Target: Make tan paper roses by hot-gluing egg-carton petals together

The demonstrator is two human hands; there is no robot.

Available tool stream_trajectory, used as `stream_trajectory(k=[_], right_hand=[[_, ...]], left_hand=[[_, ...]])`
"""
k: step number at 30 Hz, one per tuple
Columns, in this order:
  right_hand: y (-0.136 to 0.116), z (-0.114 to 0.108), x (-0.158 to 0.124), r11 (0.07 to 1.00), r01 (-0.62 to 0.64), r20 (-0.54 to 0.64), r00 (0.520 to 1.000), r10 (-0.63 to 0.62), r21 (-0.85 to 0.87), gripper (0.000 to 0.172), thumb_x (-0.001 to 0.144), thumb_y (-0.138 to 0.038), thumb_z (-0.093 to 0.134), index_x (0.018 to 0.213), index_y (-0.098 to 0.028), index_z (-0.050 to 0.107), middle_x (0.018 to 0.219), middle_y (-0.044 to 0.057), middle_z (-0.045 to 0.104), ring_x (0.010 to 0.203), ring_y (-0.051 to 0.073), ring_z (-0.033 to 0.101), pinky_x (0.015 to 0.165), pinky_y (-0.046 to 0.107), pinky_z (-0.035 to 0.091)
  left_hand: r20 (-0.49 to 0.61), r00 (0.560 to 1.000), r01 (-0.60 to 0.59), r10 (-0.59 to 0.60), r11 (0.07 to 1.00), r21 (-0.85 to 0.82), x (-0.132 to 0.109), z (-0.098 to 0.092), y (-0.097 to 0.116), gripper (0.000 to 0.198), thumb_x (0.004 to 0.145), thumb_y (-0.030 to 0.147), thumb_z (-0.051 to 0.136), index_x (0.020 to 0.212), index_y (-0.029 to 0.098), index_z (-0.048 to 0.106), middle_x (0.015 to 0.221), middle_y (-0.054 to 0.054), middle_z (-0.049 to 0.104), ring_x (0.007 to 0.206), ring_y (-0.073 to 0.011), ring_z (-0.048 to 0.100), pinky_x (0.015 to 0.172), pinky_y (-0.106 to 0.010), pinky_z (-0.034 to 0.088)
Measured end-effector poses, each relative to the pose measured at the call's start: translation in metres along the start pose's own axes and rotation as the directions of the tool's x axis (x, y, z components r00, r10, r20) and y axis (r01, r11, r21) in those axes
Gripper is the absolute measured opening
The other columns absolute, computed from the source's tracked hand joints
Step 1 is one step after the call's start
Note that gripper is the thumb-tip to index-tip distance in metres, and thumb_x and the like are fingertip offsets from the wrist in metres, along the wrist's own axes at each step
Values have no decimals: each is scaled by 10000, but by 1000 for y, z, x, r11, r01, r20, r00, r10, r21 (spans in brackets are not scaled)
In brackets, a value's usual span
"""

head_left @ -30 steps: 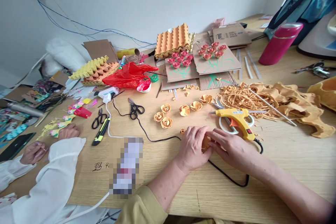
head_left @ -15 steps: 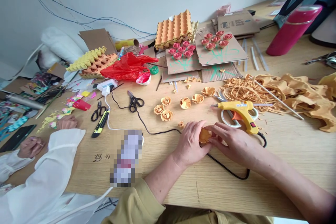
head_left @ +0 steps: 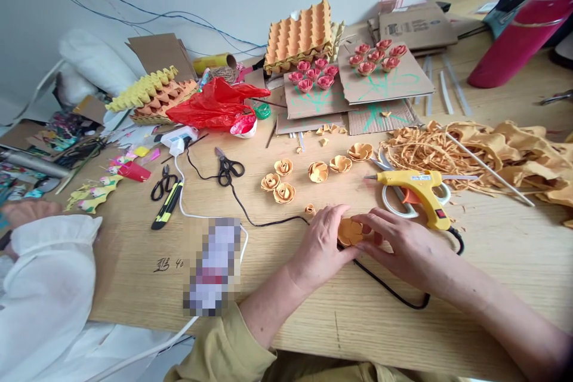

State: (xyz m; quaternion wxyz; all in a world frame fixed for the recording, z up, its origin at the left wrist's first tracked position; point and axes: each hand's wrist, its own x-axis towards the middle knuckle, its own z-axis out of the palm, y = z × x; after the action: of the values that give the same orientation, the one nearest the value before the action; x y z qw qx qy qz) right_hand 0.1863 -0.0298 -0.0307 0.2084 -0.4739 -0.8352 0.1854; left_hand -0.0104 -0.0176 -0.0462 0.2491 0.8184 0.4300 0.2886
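Observation:
Between my two hands is an orange egg-carton flower [head_left: 350, 231] with cupped petals. My left hand [head_left: 317, 245] grips its left side, fingers bent around the rim. From the right, my right hand [head_left: 398, 245] pinches a petal between thumb and fingers. Just beyond my left hand lies a small rolled bud [head_left: 310, 209]. Farther back sit several finished-looking orange flowers, among them a layered one [head_left: 284, 192] and an open cup [head_left: 318, 172]. A yellow glue gun [head_left: 414, 191] lies on white-handled scissors [head_left: 394, 206] beyond my right hand.
Orange carton scraps [head_left: 421, 152] pile up at the right. Pink flowers [head_left: 313, 76] stand on cardboard at the back. Black scissors [head_left: 230, 168], a utility knife [head_left: 168, 206] and a blurred-out phone [head_left: 212, 268] lie left. A co-worker's white sleeve [head_left: 54, 262] rests at the far left.
The orange flower shows more between my hands, which have barely moved. The co-worker's arm has drawn back to the left. The view has shifted slightly.

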Motion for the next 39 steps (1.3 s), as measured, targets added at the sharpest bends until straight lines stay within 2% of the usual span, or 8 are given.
stream_trajectory(k=[5, 10, 13, 18, 26, 39], right_hand=[[2, 4, 0, 999, -43, -21, 999, 43, 1, 139, 919, -325, 632, 1015, -230, 602, 823, 25, 662, 653, 180, 661, 567, 297, 504], [6, 6, 0, 996, -49, -16, 999, 50, 77, 283, 920, -309, 639, 1177, -214, 567, 892, 34, 670, 697, 177, 673, 634, 313, 552], [5, 4, 1, 996, -62, -22, 998, 63, 63, 345, 920, -316, 637, 1239, -221, 546, 971, 58, 662, 712, 184, 683, 644, 333, 567], [1, 0, 2, 998, -61, 0, 998, 61, 13, 316, 937, -307, 605, 1244, -240, 571, 1061, 84, 626, 705, 177, 686, 651, 343, 582], [1, -2, 5, 998, -52, 24, 998, 51, 45, 301, 945, -301, 593, 1232, -211, 595, 1069, 92, 628, 757, 190, 683, 695, 349, 585], [2, -4, 8, 992, -57, 35, 998, 54, 111, 331, 939, -289, 609, 1256, -198, 593, 1095, 96, 614, 826, 204, 670, 762, 387, 579]], left_hand=[[7, 1000, -3, 3, 999, -40, 0, 1, 0, 599, 841, 219, 724, 1354, 235, 416, 1304, -108, 617, 1214, -275, 605, 1068, -489, 480], [9, 1000, 10, -9, 998, -69, 1, -1, 0, 689, 771, 225, 790, 1351, 225, 419, 1312, -117, 597, 1223, -287, 587, 1055, -481, 492], [-9, 1000, 29, -30, 997, -70, 2, -3, 0, 672, 753, 239, 805, 1321, 211, 446, 1290, -120, 582, 1215, -288, 572, 1027, -469, 509], [-15, 1000, 26, -27, 997, -75, 3, -3, -1, 566, 787, 208, 756, 1278, 228, 476, 1227, -97, 600, 1168, -276, 579, 1009, -465, 507], [-18, 999, 26, -27, 997, -66, 4, -2, -2, 586, 760, 154, 744, 1280, 218, 481, 1143, -86, 618, 1094, -260, 599, 986, -439, 509], [9, 999, -46, 46, 998, -44, 6, -2, -5, 580, 785, 148, 711, 1312, 213, 475, 1266, -95, 622, 1185, -267, 578, 1039, -443, 478]])
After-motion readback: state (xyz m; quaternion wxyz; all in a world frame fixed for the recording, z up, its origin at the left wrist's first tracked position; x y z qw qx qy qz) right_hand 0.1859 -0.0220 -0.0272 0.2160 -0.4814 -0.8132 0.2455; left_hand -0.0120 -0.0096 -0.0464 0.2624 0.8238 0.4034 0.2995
